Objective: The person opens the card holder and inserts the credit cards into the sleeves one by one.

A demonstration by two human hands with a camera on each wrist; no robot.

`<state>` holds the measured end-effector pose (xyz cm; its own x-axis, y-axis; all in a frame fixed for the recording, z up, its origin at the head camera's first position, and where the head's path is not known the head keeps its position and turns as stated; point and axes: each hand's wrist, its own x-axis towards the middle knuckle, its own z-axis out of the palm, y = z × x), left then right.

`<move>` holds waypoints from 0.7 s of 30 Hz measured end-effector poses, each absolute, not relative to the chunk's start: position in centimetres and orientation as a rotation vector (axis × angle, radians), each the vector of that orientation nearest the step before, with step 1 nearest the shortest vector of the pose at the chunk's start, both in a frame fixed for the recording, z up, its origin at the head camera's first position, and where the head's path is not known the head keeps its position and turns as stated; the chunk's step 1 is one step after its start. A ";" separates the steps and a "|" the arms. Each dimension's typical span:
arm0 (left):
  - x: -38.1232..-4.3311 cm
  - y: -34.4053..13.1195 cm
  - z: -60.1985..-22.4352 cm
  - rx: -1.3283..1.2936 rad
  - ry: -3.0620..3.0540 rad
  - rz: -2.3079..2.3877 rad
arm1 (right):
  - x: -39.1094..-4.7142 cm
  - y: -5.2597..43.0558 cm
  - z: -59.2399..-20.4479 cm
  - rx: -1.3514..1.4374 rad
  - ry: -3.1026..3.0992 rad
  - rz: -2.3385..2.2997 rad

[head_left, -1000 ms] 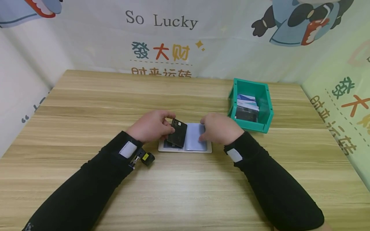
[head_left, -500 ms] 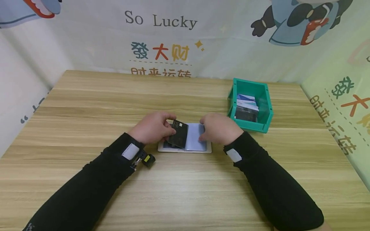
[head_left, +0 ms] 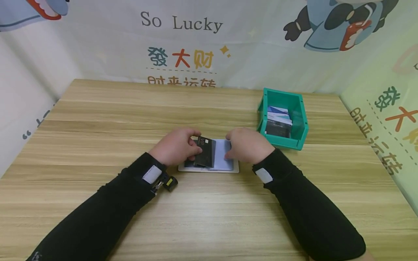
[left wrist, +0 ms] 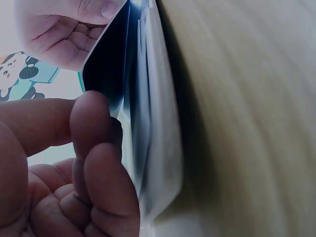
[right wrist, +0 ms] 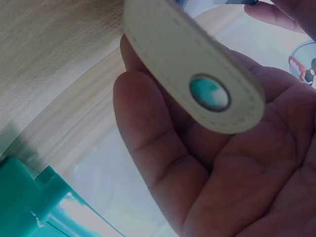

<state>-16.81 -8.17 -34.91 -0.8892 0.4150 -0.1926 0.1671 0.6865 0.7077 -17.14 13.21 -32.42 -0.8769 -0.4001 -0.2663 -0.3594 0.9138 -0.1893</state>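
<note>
A cream card holder (head_left: pixel 236 169) lies open on the table, pale plastic sleeves (head_left: pixel 222 161) showing on its right half. My left hand (head_left: pixel 174 148) pinches a black card (head_left: pixel 205 156) marked VIP, slightly tilted over the holder's middle. In the left wrist view the card's dark underside (left wrist: pixel 106 66) stands at an angle to the sleeves. My right hand (head_left: pixel 249 145) grips the holder's right edge with curled fingers. Its wrist view shows the stitched closing strap (right wrist: pixel 163 49) with a round metal snap lying across those fingers.
A green bin (head_left: pixel 284 142) with several cards (head_left: pixel 278 128) in it stands behind and right of my right hand. The wooden table (head_left: pixel 209 217) ends at a printed cloth backdrop (head_left: pixel 107 43).
My left hand has shifted slightly right, bringing the black card further over the sleeves and turning it more upright in the head view. The right hand and the holder have stayed put.
</note>
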 end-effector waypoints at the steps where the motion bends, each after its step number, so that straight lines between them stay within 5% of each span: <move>1: -16.8 -8.1 -34.9 0.458 2.560 1.025 | -17.1 13.2 -32.4 -0.565 2.774 -0.192; 21: -16.5 -7.7 -34.9 0.460 2.462 1.098 | -17.2 13.3 -32.3 -0.574 2.754 -0.173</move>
